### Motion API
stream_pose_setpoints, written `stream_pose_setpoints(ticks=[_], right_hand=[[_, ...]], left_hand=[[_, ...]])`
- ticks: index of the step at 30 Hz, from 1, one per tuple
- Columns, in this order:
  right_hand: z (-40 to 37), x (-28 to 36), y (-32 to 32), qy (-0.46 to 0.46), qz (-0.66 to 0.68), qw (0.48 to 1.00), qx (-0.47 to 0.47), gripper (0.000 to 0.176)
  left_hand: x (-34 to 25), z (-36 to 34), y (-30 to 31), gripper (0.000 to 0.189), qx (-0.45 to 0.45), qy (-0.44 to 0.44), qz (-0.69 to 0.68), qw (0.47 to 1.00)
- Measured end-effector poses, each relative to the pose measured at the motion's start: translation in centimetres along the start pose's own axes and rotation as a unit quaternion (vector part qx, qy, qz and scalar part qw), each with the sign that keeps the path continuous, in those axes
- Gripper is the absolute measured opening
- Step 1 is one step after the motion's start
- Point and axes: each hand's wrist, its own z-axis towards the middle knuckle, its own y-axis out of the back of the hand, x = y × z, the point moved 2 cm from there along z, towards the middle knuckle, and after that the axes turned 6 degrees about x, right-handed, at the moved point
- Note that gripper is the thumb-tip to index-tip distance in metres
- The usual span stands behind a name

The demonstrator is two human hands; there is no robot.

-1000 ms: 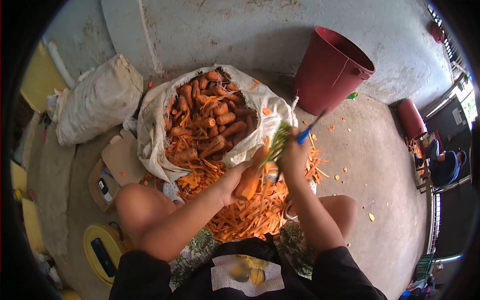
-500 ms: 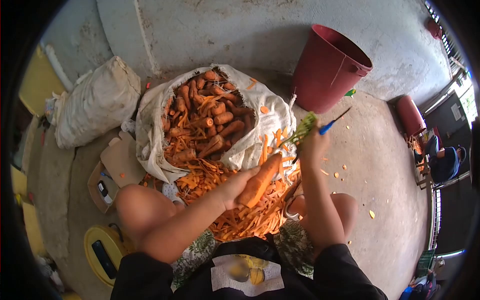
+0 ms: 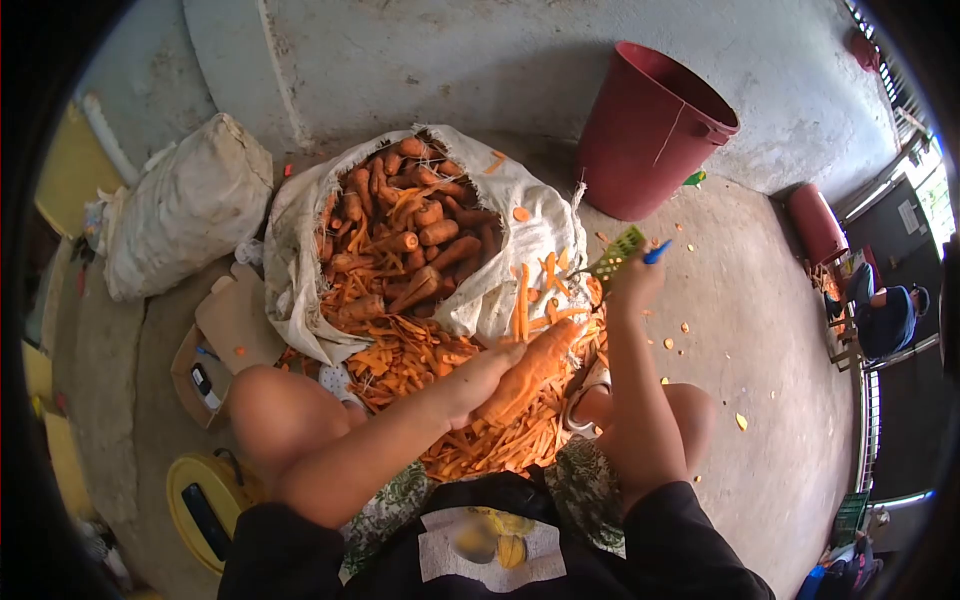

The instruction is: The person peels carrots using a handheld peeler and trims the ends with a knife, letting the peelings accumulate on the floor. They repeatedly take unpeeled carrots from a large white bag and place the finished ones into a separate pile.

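Note:
My left hand point(image 3: 482, 385) is closed around a large carrot point(image 3: 528, 375), its tip pointing up and to the right, over a heap of orange peelings point(image 3: 490, 450). To the right, my right hand point(image 3: 636, 284) grips a tool with a blue end point(image 3: 657, 252). A green perforated piece point(image 3: 618, 254) shows beside that hand; whether it belongs to the same tool is unclear. Beyond my hands lies an open white sack point(image 3: 548, 215) full of carrots point(image 3: 438, 232), with peelings on its edge.
A red bin point(image 3: 640, 150) stands by the wall. On the left are a closed sack point(image 3: 190, 210), a cardboard box point(image 3: 240, 320) and a yellow lid point(image 3: 190, 480) with a phone point(image 3: 205, 515). A person point(image 3: 888, 320) sits at the far right.
The carrot has turned in my left hand and its surface looks different. My right hand has rotated, so the green piece shows more broadly and the dark tip behind the blue end is hidden.

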Motion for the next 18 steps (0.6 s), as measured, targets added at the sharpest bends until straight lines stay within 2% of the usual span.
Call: stream_pose_setpoints(ticks=[1,3,4,6,7,8,10,13,14,16,17,18], right_hand=[[-0.5,0.7,0.2,-0.001,0.001,1.000,-0.001,0.026],[-2.8,3.2,0.5,0.005,0.128,0.989,0.068,0.027],[-4.1,3.4,0.4,0.040,0.101,0.987,0.117,0.027],[-8.2,5.4,0.2,0.001,0.167,0.961,0.222,0.026],[-9.9,5.5,-0.3,0.017,0.193,0.954,0.227,0.026],[-11.2,6.0,-0.1,0.046,0.155,0.956,0.244,0.027],[-13.1,5.8,-0.3,0.105,0.082,0.959,0.252,0.026],[-13.6,5.7,-0.4,0.154,0.055,0.961,0.222,0.026],[-13.0,5.2,-0.8,0.154,0.056,0.961,0.222,0.026],[-10.5,4.0,-1.4,0.087,0.024,0.976,0.200,0.025],[-9.3,3.9,-1.3,0.047,0.049,0.982,0.178,0.026],[-7.9,3.1,-1.5,0.079,0.087,0.984,0.135,0.026]], left_hand=[[0.0,0.0,0.1,0.039,0.024,0.010,-0.024,0.999],[-0.4,0.3,1.0,0.037,0.023,0.031,-0.047,0.998],[-0.7,0.5,1.4,0.035,0.022,0.052,-0.071,0.996],[-0.8,0.9,2.1,0.032,0.037,0.027,-0.086,0.995],[-0.7,1.4,2.5,0.035,0.034,-0.013,-0.102,0.994],[-0.5,1.9,2.9,0.038,0.031,-0.052,-0.117,0.991],[0.2,2.2,3.4,0.039,0.010,-0.037,-0.130,0.991],[0.6,2.5,3.6,0.038,-0.001,-0.023,-0.129,0.991],[1.1,2.9,3.9,0.039,0.014,-0.030,-0.129,0.991],[1.2,3.1,3.6,0.039,0.028,-0.037,-0.130,0.990],[0.8,2.8,2.8,0.038,0.012,-0.011,-0.109,0.994],[0.3,2.3,2.1,0.038,-0.003,0.016,-0.087,0.996]])
